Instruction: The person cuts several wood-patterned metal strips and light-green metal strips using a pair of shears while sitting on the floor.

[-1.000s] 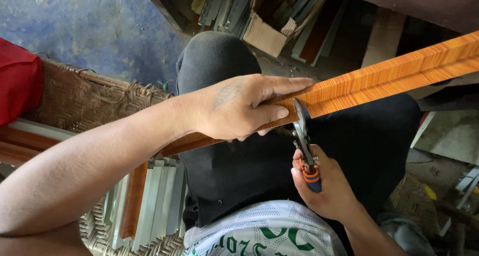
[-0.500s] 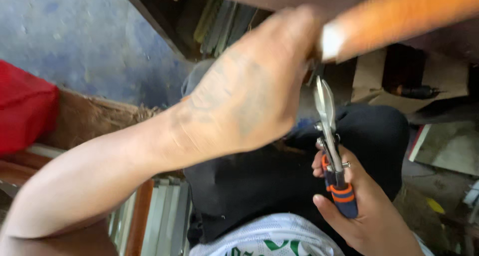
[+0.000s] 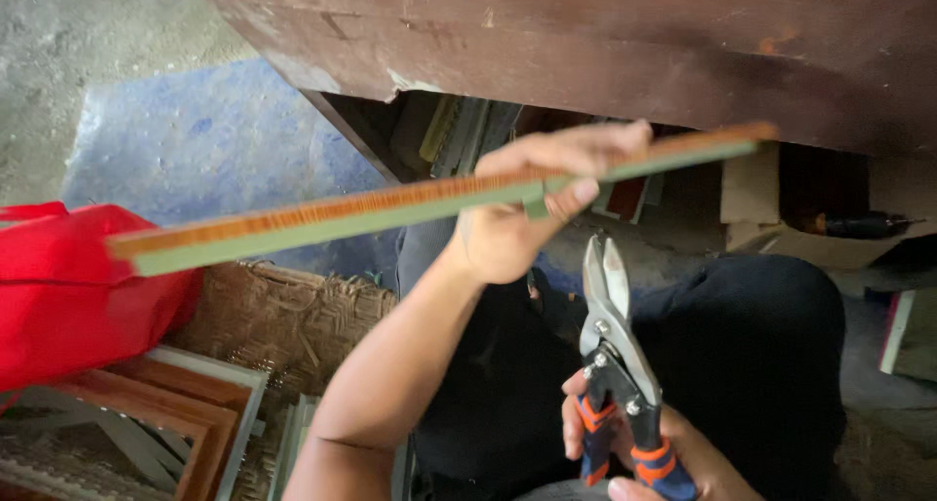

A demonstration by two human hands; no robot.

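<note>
The strip (image 3: 390, 208) is long, thin and flat, one face printed in an orange wood grain and its edge a pale grey-green; it runs from the left, above the red bag (image 3: 68, 286), up to the right, ending under the dark brown wooden beam (image 3: 605, 33) at the far side. It is held up in the air, tilted slightly, with its right end higher. The left hand (image 3: 532, 208) has its grip clamped on the strip a little right of the middle, fingers curled over the top and the thumb pressed under the edge. Below it and to the right, the right hand (image 3: 625, 442) has its grip closed around the blue and orange handles of a pair of tin snips (image 3: 610, 335); the blades point up toward the strip, nearly together, and stay just apart from it.

By count: one strip in hand, one pair of snips, one red bag on the left. At near left, by a woven mat (image 3: 293, 316), lie wood-tone frames (image 3: 185, 403), about two or three stacked, hard to tell exactly. The person's dark trousers (image 3: 761, 364) fill the near right
</note>
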